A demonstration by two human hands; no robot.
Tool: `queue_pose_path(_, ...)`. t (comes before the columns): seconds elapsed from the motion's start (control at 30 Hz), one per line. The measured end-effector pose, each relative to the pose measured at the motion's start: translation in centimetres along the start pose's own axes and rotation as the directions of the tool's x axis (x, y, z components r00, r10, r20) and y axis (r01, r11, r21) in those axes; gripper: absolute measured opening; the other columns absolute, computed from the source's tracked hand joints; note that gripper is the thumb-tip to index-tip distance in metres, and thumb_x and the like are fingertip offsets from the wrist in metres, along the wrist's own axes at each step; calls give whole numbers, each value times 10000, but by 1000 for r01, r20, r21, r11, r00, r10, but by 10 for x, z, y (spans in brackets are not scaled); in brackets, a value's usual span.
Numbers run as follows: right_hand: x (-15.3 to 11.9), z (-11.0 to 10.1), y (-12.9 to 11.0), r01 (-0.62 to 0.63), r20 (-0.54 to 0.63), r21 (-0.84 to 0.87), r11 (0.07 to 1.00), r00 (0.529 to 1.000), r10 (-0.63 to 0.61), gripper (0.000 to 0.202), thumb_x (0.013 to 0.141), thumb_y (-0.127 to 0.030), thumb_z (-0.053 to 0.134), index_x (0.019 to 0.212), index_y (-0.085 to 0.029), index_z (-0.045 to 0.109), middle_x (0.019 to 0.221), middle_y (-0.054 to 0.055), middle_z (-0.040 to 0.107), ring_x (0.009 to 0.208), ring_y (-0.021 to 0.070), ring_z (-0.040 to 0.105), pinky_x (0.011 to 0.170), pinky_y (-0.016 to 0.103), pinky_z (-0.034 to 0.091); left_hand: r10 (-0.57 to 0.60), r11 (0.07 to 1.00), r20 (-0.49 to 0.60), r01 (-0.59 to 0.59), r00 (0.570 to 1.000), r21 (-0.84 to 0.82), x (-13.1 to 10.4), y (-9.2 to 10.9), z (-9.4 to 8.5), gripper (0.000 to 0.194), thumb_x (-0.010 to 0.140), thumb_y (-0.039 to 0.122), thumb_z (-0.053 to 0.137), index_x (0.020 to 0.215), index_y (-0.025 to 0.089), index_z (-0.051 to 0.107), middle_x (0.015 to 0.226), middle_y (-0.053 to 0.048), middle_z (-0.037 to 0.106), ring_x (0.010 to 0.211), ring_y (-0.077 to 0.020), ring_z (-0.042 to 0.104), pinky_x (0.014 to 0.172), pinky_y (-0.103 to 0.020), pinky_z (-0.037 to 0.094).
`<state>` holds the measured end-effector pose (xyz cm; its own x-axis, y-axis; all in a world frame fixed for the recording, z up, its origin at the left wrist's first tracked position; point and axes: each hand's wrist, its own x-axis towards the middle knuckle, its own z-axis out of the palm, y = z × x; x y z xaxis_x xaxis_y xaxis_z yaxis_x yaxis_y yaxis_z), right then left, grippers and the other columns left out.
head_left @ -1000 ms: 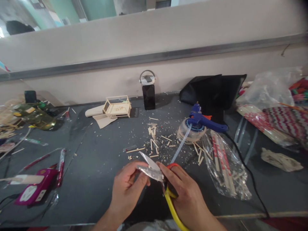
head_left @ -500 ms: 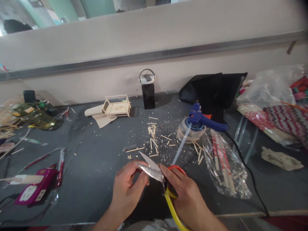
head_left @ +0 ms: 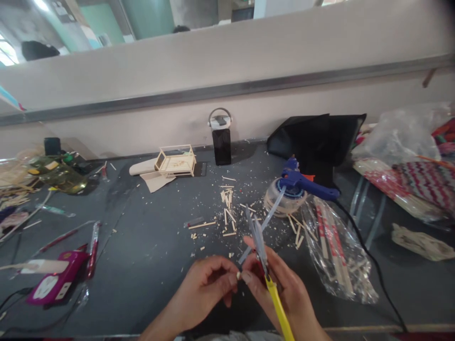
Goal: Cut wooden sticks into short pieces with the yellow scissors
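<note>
Scissors (head_left: 273, 289) with yellow and red handles rest in my right hand (head_left: 284, 289), blades pointing up and away, slightly apart. My left hand (head_left: 204, 293) pinches a tiny pale wooden piece (head_left: 238, 274) between thumb and forefinger. The right thumb tip is close to that piece; whether it touches cannot be made out. Just beyond the hands lie short cut wooden sticks (head_left: 227, 196) and scattered crumbs. A small bed-like frame of wooden sticks (head_left: 177, 163) stands at the back, next to a roll of pale paper (head_left: 142, 166).
A blue glue gun (head_left: 305, 183) lies across a round clear container (head_left: 280, 201), its cord running down the right side. Beside it is a plastic bag of sticks (head_left: 336, 251). A magenta power strip (head_left: 57, 279) sits at left, and a black device with a handle (head_left: 222, 144) near the wall.
The scissors have swung from pointing left to pointing up, away from my left fingers. My hands have come together lower down, with the small wooden piece now showing at the left fingertips.
</note>
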<state>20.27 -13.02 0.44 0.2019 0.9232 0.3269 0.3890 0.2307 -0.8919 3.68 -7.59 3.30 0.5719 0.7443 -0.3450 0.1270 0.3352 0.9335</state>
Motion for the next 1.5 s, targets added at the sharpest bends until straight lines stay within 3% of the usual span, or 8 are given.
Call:
queue_pose_path(0.27, -8, 2, 7, 131, 89, 22, 991, 987, -133, 420, 866, -143, 589, 1263, -274, 554, 903, 17, 720, 712, 155, 717, 668, 216, 602, -38, 999, 48, 37, 998, 12, 2, -13, 1, 378, 819, 513, 618, 801, 136, 627, 664, 12, 551, 495, -82, 468, 492, -200, 375)
queue_pose_path(0.43, -7, 5, 9, 150, 40, -14, 989, 988, -149, 433, 842, -101, 600, 1241, -263, 552, 899, 16, 712, 721, 146, 714, 722, 218, 596, 140, 937, -76, -107, 987, 332, -2, -11, 2, 228, 890, 368, 551, 877, 169, 662, 765, -31, 639, 660, -152, 580, 617, -246, 448)
queue_pose_path(0.53, -3, 4, 5, 147, 25, -8, 989, 989, -147, 379, 828, -94, 611, 1183, -223, 585, 827, 13, 713, 645, 130, 696, 707, 211, 594, 257, 834, -45, -198, 965, 515, -5, -7, 1, 149, 885, 281, 568, 900, 200, 692, 828, -39, 698, 759, -175, 628, 701, -258, 456)
queue_pose_path(0.77, -1, 4, -4, 13, 48, 43, 999, 999, -15, 343, 820, -146, 636, 1161, -168, 613, 794, 22, 727, 633, 131, 703, 638, 186, 587, 273, 773, -12, -212, 962, 598, -2, -1, -6, 143, 873, 246, 597, 808, 204, 718, 676, -4, 684, 659, -147, 624, 645, -230, 436)
queue_pose_path(0.87, 0, 5, -7, -29, 43, 83, 996, 999, 25, 342, 829, -165, 637, 1167, -182, 590, 742, -13, 698, 606, 117, 684, 611, 170, 573, 279, 827, -69, -203, 958, 524, -2, 0, -7, 123, 847, 243, 634, 766, 197, 714, 622, 15, 663, 606, -130, 611, 624, -223, 433)
queue_pose_path(1.0, -1, 2, -6, 38, 61, -17, 999, 997, -37, 361, 864, -149, 589, 1216, -215, 546, 849, 8, 667, 682, 120, 665, 661, 196, 566, 217, 974, -241, -194, 946, 115, -4, -1, -6, 82, 807, 276, 695, 809, 197, 716, 654, 19, 671, 593, -117, 619, 591, -205, 474)
queue_pose_path(1.13, -4, 1, 0, 185, 162, -175, 967, 974, -157, 423, 884, -136, 566, 1294, -215, 496, 975, 76, 637, 847, 197, 634, 754, 325, 564, 200, 943, -341, -275, 918, -189, -2, -2, -3, 69, 750, 255, 764, 785, 201, 740, 701, 12, 702, 613, -103, 626, 608, -184, 506)
queue_pose_path(1.5, -4, 5, 11, 258, 207, -364, 895, 959, -192, 530, 833, -68, 547, 1349, -162, 468, 975, 126, 610, 882, 276, 581, 741, 459, 567, 279, 891, -405, -391, 871, -229, -1, -2, 10, 51, 766, 195, 757, 816, 200, 756, 743, 0, 714, 635, -96, 633, 622, -167, 524)
